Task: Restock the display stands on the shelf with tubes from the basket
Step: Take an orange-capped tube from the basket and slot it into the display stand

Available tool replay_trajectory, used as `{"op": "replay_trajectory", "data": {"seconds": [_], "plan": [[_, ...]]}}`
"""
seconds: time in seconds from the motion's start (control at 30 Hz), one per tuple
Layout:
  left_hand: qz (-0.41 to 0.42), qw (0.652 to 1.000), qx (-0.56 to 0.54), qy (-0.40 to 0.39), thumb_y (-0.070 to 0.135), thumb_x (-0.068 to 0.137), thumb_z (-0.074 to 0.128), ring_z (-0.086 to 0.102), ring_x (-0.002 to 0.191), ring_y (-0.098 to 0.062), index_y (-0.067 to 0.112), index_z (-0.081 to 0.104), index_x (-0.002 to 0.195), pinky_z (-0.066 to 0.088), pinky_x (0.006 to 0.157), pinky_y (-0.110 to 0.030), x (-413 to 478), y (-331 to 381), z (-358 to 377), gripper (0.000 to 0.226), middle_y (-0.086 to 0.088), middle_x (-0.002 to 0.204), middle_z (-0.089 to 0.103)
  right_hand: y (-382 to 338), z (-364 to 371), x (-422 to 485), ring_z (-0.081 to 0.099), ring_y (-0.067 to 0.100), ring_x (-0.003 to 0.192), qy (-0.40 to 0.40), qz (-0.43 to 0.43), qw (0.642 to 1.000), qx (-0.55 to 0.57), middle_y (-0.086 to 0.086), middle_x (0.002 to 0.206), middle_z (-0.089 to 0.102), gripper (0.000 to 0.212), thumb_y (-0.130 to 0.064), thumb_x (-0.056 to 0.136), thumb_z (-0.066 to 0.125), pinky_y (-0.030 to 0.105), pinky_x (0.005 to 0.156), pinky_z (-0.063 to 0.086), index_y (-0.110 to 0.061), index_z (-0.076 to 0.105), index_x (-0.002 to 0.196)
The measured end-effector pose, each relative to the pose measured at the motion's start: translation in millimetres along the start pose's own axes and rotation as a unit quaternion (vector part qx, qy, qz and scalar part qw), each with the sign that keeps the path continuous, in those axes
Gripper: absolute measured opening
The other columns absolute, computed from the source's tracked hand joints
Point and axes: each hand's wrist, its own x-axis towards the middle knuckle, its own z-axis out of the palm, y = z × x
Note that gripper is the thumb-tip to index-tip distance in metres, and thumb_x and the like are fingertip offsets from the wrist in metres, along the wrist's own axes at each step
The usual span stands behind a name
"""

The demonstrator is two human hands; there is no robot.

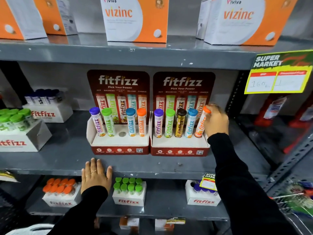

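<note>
Two red fitfizz display stands sit side by side on the middle shelf. The left stand (118, 143) holds purple, green, blue and orange-capped tubes, and its middle hole (122, 134) is empty. The right stand (179, 146) holds five tubes. My right hand (216, 120) grips the orange-capped tube (200, 124) standing tilted in the rightmost slot. My left hand (95, 175) lies flat, fingers spread, on the shelf's front edge below the left stand. The wire basket (294, 206) shows at the lower right, blurred.
White fitfizz boxes (22, 138) of green and dark-capped tubes stand at the left of the same shelf. Boxes of orange, green and purple tubes (129, 194) sit on the shelf below. Vizinc cartons (135, 19) fill the top shelf. A yellow price tag (277, 73) hangs at right.
</note>
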Motion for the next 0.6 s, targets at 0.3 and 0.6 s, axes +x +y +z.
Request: {"op": "replay_trajectory", "data": {"seconds": [0.3, 0.6], "plan": [[-0.004, 1.0, -0.004, 0.005, 0.043, 0.095, 0.026, 0.01, 0.141, -0.031, 0.003, 0.023, 0.14, 0.005, 0.117, -0.043, -1, 2, -1, 0.061, -0.017, 0.152, 0.018, 4, 4, 12, 0.062, 0.042, 0.1, -0.049, -0.043, 0.997, -0.039, 0.023, 0.108, 0.069, 0.03, 0.013, 0.083, 0.05, 0.047, 0.086, 0.054, -0.001, 0.064, 0.107], [-0.007, 1.0, 0.014, 0.001, 0.046, 0.094, 0.019, 0.007, 0.142, -0.029, 0.006, 0.019, 0.142, 0.002, 0.117, -0.042, 0, 3, 0, 0.062, -0.014, 0.154, 0.014, 17, 7, 16, 0.062, 0.041, 0.097, -0.026, -0.034, 0.999, -0.019, 0.021, 0.105, 0.069, 0.029, 0.012, 0.081, 0.057, 0.045, 0.084, 0.055, -0.001, 0.063, 0.106]]}}
